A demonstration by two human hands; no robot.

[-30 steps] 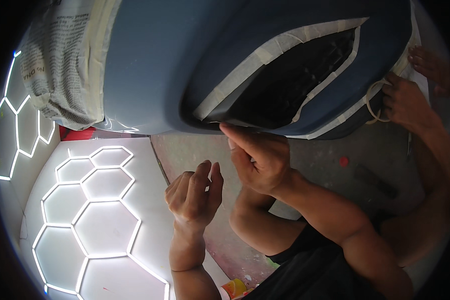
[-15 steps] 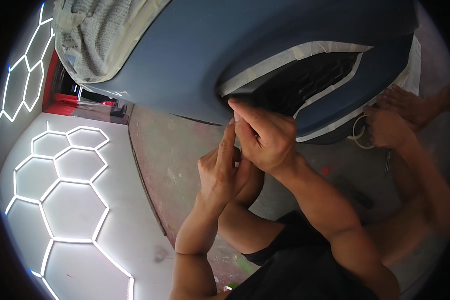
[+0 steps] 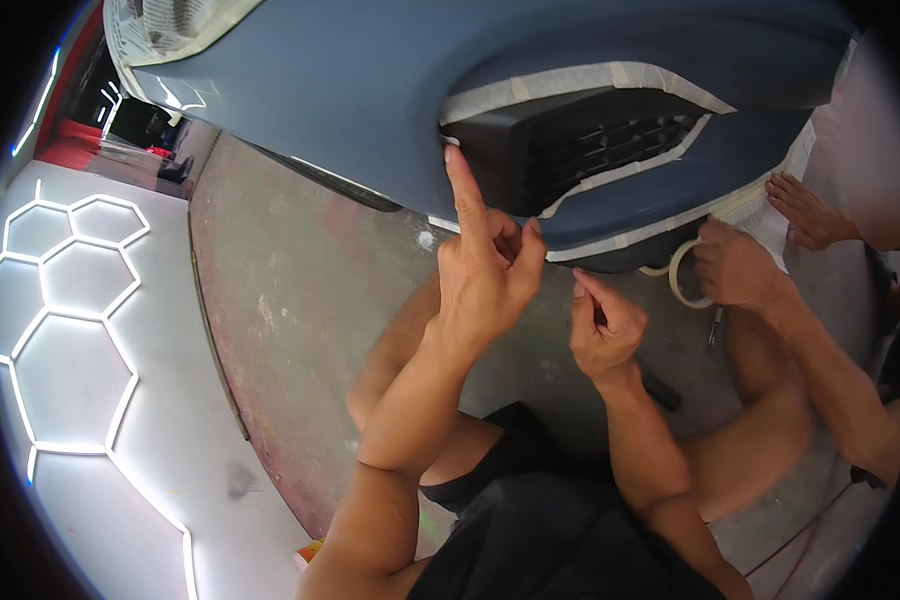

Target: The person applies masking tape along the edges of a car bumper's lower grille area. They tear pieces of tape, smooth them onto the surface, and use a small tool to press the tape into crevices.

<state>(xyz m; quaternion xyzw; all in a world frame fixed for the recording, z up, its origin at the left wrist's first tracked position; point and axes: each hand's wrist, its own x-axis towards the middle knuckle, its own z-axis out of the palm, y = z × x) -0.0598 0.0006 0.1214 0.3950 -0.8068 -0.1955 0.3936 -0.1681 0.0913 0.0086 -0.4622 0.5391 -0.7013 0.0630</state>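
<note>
A blue-grey car bumper (image 3: 370,110) has a dark grille opening (image 3: 500,165) edged with pale masking tape (image 3: 570,80). My left hand (image 3: 485,265) points upward. Its index fingertip presses at the opening's left corner, by the end of the tape, while the other fingers curl loosely and the thumb stands apart. My right hand (image 3: 610,325) is below the bumper's lower edge, apart from it. Thumb and index finger are pinched close together there; anything between them is too small to make out.
At the right, another person's hand (image 3: 740,265) holds a masking tape roll (image 3: 682,275); their other hand (image 3: 810,212) rests by the taped edge. Newspaper masking (image 3: 165,30) covers the upper left. A dark object (image 3: 660,392) lies on the floor. Hexagonal lights (image 3: 75,370) line the left wall.
My hands were close together at the opening's left corner. The right hand has moved down and right, away from it; the left index finger has moved up onto the corner.
</note>
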